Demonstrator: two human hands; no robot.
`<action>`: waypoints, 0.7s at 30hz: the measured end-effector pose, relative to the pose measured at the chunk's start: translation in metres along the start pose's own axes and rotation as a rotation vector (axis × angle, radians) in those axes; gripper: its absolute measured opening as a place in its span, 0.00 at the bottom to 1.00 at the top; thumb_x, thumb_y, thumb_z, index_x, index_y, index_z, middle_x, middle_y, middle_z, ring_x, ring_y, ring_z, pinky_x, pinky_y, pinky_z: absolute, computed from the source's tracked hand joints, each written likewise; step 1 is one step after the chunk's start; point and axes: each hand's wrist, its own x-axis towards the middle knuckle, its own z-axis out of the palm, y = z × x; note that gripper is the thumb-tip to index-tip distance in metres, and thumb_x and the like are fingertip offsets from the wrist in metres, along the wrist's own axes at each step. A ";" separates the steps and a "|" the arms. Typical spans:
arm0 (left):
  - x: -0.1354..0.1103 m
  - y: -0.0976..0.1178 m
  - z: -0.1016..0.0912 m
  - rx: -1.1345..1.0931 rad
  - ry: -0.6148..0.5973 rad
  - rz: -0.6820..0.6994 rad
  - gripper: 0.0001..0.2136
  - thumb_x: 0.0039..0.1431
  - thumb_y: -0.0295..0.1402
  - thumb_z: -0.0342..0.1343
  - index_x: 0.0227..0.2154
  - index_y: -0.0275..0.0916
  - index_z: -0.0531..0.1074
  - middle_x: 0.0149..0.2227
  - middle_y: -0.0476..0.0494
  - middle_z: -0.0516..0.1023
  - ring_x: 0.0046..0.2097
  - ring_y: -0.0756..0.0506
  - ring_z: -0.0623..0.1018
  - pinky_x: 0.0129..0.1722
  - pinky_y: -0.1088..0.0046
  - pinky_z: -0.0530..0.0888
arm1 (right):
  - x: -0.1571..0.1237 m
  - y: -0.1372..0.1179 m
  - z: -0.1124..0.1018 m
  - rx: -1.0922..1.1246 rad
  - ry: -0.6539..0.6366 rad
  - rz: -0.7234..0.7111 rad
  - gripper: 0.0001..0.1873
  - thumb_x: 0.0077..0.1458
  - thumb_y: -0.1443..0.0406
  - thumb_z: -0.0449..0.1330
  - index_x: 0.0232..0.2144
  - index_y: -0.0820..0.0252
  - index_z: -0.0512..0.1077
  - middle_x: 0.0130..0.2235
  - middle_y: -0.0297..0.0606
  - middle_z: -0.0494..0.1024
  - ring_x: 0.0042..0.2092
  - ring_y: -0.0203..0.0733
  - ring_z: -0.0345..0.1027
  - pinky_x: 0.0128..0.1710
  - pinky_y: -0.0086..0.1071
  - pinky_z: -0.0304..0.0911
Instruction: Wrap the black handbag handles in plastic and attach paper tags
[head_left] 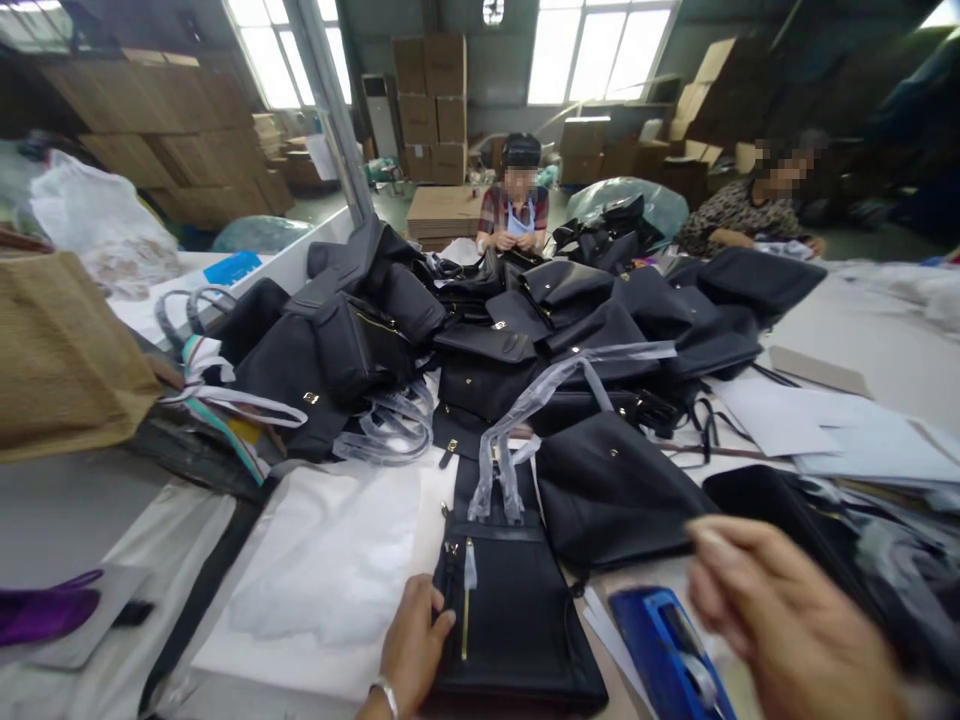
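Note:
A flat black bag [517,610] with gold zip hardware lies in front of me. My left hand [411,645] rests on its left edge, thumb pressed against the zip side, fingers curled under. My right hand [787,620] hovers blurred at the lower right, fingers loosely bent, holding nothing I can see. Under it lies a blue tape dispenser [664,650]. Plastic-wrapped handles [517,440] stretch from the bag toward a second black bag [611,490].
A big pile of black handbags [525,320] fills the table's middle. White wrapping paper [330,570] lies at the left, paper sheets [825,425] at the right, a tan bag [60,350] far left. Two people sit across the table. Stacked cartons stand behind.

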 end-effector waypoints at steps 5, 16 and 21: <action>0.000 0.010 -0.016 -0.261 0.006 0.064 0.01 0.53 0.32 0.52 0.27 0.43 0.67 0.51 0.41 0.70 0.55 0.40 0.69 0.54 0.67 0.65 | 0.030 0.062 0.114 0.085 -0.475 0.189 0.19 0.55 0.49 0.55 0.37 0.59 0.66 0.23 0.29 0.68 0.20 0.31 0.58 0.20 0.27 0.53; 0.021 -0.006 -0.010 -0.248 -0.286 -0.058 0.08 0.59 0.39 0.47 0.31 0.42 0.67 0.30 0.47 0.74 0.36 0.44 0.74 0.40 0.71 0.68 | 0.034 0.114 0.217 0.305 -0.625 0.418 0.19 0.46 0.53 0.64 0.31 0.60 0.64 0.19 0.21 0.61 0.15 0.25 0.49 0.15 0.22 0.46; 0.031 -0.004 -0.008 -0.233 -0.390 -0.032 0.13 0.57 0.46 0.48 0.29 0.43 0.70 0.28 0.47 0.75 0.36 0.42 0.75 0.40 0.69 0.70 | 0.046 0.121 0.217 0.251 -0.461 0.461 0.19 0.47 0.50 0.61 0.27 0.58 0.61 0.15 0.18 0.56 0.13 0.26 0.47 0.14 0.22 0.41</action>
